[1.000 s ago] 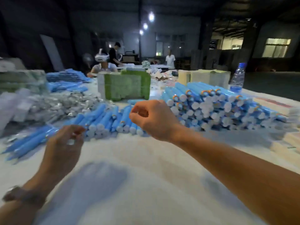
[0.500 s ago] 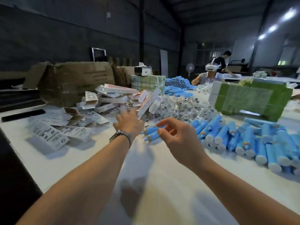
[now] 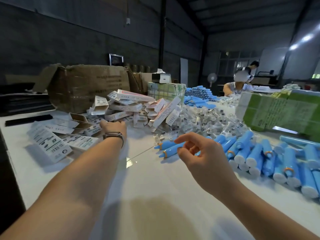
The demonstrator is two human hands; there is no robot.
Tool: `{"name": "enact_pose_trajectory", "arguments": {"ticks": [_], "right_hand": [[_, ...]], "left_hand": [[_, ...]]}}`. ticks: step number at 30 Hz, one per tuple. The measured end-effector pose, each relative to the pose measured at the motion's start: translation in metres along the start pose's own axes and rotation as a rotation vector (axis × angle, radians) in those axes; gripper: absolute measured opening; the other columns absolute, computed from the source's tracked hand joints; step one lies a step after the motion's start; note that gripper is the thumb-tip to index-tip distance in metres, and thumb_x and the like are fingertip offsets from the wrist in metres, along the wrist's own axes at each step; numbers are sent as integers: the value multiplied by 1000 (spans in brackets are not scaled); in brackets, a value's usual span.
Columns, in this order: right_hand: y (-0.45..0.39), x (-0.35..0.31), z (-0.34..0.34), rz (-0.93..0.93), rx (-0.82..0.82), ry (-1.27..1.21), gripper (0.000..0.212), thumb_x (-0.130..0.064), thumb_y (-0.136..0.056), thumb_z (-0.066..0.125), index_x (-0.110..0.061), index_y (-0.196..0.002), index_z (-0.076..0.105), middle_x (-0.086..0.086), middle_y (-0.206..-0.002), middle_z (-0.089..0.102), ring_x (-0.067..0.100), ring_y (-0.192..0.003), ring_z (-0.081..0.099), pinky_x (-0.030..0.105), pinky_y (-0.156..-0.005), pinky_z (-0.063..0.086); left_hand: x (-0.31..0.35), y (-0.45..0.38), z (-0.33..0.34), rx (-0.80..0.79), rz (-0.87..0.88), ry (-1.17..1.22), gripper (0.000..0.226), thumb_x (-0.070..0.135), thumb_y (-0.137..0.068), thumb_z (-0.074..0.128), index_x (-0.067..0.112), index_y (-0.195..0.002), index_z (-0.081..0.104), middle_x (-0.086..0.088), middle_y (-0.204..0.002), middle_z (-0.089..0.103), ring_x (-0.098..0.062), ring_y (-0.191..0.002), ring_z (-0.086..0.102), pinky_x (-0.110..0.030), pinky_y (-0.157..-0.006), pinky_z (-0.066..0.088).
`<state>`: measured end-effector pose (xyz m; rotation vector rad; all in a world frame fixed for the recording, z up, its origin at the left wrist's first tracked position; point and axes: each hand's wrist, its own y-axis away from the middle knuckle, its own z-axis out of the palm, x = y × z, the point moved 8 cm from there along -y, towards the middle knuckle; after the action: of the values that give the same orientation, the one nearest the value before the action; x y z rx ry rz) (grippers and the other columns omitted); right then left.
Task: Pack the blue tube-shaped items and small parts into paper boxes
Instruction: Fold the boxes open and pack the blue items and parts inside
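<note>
A heap of white paper boxes (image 3: 128, 108) lies at the middle left of the white table (image 3: 155, 187). My left hand (image 3: 113, 126), with a watch on its wrist, reaches into the near edge of that heap; its fingers are hidden among the boxes. My right hand (image 3: 199, 153) hovers over the table with fingers loosely curled and nothing in it, just in front of two blue tubes (image 3: 168, 148). More blue tubes (image 3: 270, 160) lie in rows to the right. A pile of small parts in clear bags (image 3: 199, 122) sits behind them.
A torn brown carton (image 3: 86, 85) stands behind the boxes. A green wrapped block (image 3: 284, 110) sits at the right, a pale patterned one (image 3: 166, 91) further back. Two people work at the far end. The table's left edge drops to dark floor.
The view has swung left from the tube stacks to the box heap. My left hand has reached forward into the paper boxes; my right hand has stayed hovering near the two loose tubes.
</note>
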<state>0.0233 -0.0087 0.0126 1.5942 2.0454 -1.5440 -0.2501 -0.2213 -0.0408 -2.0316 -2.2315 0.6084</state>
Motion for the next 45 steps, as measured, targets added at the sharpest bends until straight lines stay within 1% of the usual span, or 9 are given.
{"name": "enact_pose_trajectory", "arguments": {"ticks": [8, 12, 14, 19, 22, 29, 36, 41, 45], "right_hand": [[-6, 6, -16, 41, 54, -39, 27, -11, -84, 65, -38, -80, 66, -2, -69, 62, 16, -59, 53, 31, -60, 45], [-10, 9, -31, 57, 102, -69, 28, -8, -84, 65, -35, -83, 67, 1, -70, 62, 14, -55, 51, 29, -59, 45], [-14, 10, -39, 60, 135, -78, 26, -8, -85, 65, -34, -85, 66, 3, -65, 61, 5, -53, 48, 25, -57, 42], [-12, 12, -42, 18, 54, -58, 45, -17, -84, 71, -35, -120, 51, -6, -112, 53, 1, -99, 54, 3, -71, 39], [-6, 14, -42, -15, 17, 26, 87, -28, -76, 79, -32, -146, 30, -6, -130, 37, 13, -122, 40, 18, -94, 39], [-4, 17, -82, -19, 163, 130, 78, -25, -77, 79, -24, -144, 39, 0, -124, 61, 17, -101, 62, 38, -81, 54], [20, 22, -112, 52, 256, 60, 60, -39, -76, 67, -36, -132, 46, -12, -94, 68, 3, -74, 67, 33, -67, 57], [21, 40, -114, 173, -227, -180, 68, -18, -77, 83, -31, -134, 48, -3, -110, 61, 12, -90, 64, 30, -79, 58], [15, 49, -139, 165, -295, -106, 46, -21, -75, 66, -39, -117, 59, -8, -108, 65, 12, -96, 65, 23, -83, 56]], "left_hand": [[36, 47, -121, 344, 270, 74, 17, 19, -95, 51, 23, -97, 67, 6, -70, 56, -21, -78, 63, -40, -84, 36], [34, 103, -215, 599, 350, 417, 22, 28, -96, 48, 19, -77, 57, 8, -56, 44, -11, -49, 42, -24, -58, 32], [40, 133, -243, 628, 448, 590, 20, 31, -95, 45, 20, -79, 53, 4, -63, 54, -21, -53, 54, -27, -53, 44], [57, 162, -256, 473, 474, 1059, 12, 45, -93, 55, 34, -94, 57, 13, -77, 60, -10, -67, 58, -32, -54, 48], [67, 159, -238, 254, 419, 1405, 13, 42, -91, 63, 30, -95, 60, 7, -97, 62, -17, -86, 64, -34, -67, 59], [84, 189, -218, 31, 375, 1988, 26, 49, -89, 57, 36, -111, 51, -1, -87, 67, -10, -67, 70, -22, -53, 52], [167, 265, -197, -308, 672, 2153, 45, 49, -90, 58, 49, -132, 42, 18, -107, 72, -6, -100, 71, -28, -72, 60], [163, 265, -171, -303, 457, 2306, 34, 34, -89, 58, 43, -121, 57, -6, -122, 68, -32, -115, 66, -63, -98, 50], [161, 268, -168, -214, 553, 2167, 24, 37, -92, 60, 51, -110, 53, 13, -108, 67, -12, -105, 66, -41, -91, 54]]}}
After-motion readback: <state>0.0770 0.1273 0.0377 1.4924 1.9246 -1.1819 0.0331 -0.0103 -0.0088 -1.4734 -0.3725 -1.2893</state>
